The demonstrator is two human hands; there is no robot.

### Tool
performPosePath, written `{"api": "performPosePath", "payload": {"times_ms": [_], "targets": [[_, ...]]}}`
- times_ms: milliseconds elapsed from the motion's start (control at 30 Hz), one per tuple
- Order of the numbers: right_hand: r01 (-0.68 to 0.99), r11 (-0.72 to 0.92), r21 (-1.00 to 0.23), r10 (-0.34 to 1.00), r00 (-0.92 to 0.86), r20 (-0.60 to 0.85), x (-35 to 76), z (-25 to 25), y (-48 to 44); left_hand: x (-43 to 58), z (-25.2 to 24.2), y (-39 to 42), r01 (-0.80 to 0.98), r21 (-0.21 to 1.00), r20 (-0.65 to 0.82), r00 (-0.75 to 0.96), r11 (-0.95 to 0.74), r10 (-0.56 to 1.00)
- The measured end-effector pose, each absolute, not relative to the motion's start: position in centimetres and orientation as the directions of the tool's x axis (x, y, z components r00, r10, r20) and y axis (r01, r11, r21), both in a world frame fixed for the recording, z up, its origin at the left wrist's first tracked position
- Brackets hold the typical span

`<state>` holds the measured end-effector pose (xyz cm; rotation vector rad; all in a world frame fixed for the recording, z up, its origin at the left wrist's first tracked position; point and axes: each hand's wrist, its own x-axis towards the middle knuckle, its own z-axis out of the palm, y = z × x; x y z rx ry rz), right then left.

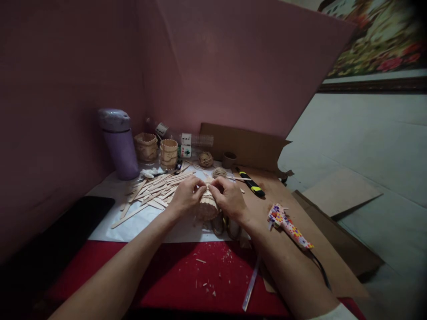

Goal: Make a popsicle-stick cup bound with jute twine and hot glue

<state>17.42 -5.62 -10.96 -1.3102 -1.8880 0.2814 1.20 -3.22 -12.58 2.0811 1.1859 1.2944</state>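
Observation:
In the middle of the worktop a small craft-stick cup (pixel 207 210) with a scalloped edge sits between my hands. My left hand (pixel 191 194) is closed in a pinch at its upper part. Facing it, my right hand (pixel 229 198) pinches at the same spot, fingertips nearly meeting. Whatever thin piece is between the fingertips is too small to make out. Loose craft sticks (pixel 154 194) are heaped to the left of my left hand. Just beyond my right hand lie a ball of twine (pixel 219 172) and a black-and-yellow utility knife (pixel 254 186).
Two finished-looking stick cups (pixel 168 154) stand behind, beside a purple tumbler (pixel 119 146) and a clear plastic bottle (pixel 200 140). A flower-patterned glue gun (pixel 291 226) with a cord lies on cardboard (pixel 320 262) at right. A glue stick (pixel 251 286) and wood scraps lie on red cloth (pixel 173 284).

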Motion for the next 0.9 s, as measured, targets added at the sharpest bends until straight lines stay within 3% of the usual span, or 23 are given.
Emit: {"api": "performPosePath", "payload": {"times_ms": [300, 567, 900], "targets": [[0.641, 0.498, -0.584, 0.836, -0.176, 0.520, 17.4, -11.3, -5.5, 1.3, -12.8, -2.9, 0.399, 0.794, 0.449, 0.122, -0.458, 0.885], [0.748, 0.517, -0.417, 0.815, -0.281, 0.507, 17.3, -10.7, -5.3, 1.5, -13.2, -2.7, 0.323, 0.852, 0.406, 0.091, -0.412, 0.910], [0.760, 0.486, -0.431, 0.845, -0.283, 0.454, 17.3, -10.1, -5.3, 1.0, -13.8, -2.4, 0.126, 0.899, 0.405, 0.124, -0.419, 0.906]]}}
